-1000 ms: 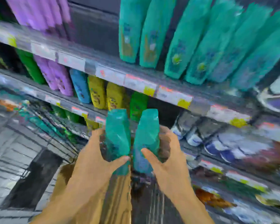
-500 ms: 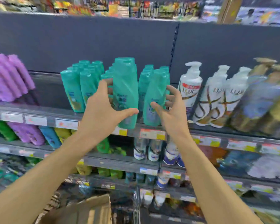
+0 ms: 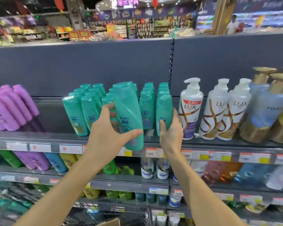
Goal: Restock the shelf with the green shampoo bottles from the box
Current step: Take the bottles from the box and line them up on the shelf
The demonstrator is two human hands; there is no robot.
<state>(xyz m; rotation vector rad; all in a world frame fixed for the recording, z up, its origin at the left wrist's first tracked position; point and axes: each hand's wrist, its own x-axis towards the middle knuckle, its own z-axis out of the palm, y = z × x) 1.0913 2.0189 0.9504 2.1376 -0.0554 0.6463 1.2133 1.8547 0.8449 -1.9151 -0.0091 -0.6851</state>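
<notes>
My left hand (image 3: 106,133) grips a green shampoo bottle (image 3: 127,111), held upright in front of the top shelf (image 3: 44,136), its base below the shelf edge. My right hand (image 3: 171,132) is wrapped around a second green bottle (image 3: 164,111) that stands on the shelf at the right end of the green rows (image 3: 88,105). Several green bottles stand in rows behind both. A corner of the cardboard box (image 3: 111,222) shows at the bottom edge.
White pump bottles (image 3: 190,108) stand right of my right hand, blue and gold ones (image 3: 265,110) further right. Purple bottles (image 3: 11,108) lean at far left, with a gap before the green rows. Lower shelves hold mixed bottles; a wire cart (image 3: 15,206) sits lower left.
Both hands rose from the box to the top shelf with one bottle each. The right bottle has gone from in front of the shelf to standing on it; the left stays in the air.
</notes>
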